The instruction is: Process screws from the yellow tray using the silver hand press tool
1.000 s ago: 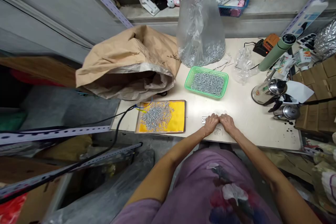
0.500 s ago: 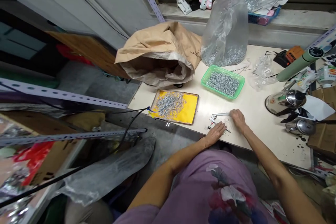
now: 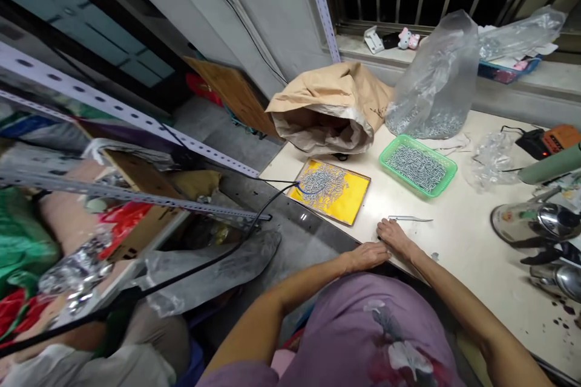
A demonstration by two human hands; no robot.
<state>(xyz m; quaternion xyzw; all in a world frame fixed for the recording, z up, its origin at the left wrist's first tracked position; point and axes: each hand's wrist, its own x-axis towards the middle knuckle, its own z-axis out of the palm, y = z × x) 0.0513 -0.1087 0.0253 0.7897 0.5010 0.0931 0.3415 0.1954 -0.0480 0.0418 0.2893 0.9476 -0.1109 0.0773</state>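
The left hand (image 3: 368, 254) lies palm down at the near edge of the pale cream surface (image 3: 472, 254), fingers stretched out and open, the fingertips touching the right hand (image 3: 394, 234). The right hand rests palm down on the surface just behind it, fingers loosely bent. Whether they pinch anything beneath cannot be told.

Just beyond the right hand lies 1 thin silver metal strip (image 3: 410, 218), flat on the surface and pointing to the right, close to the knuckles but apart from them. 1 small metal bit (image 3: 434, 256) lies beside the right wrist.

Further left along the near edge sits a flat yellow tray (image 3: 351, 202) with a heap of grey screws, a black cable (image 3: 254, 217) running up to its corner. Behind it a crumpled brown paper sack (image 3: 331, 97) lies on its side. A green plastic basket (image 3: 449, 163) of screws stands to the right of the tray, and a tall clear plastic bag (image 3: 436, 72), screws in its bottom, stands behind the basket. A shiny steel kettle (image 3: 529, 224) is at the far right.
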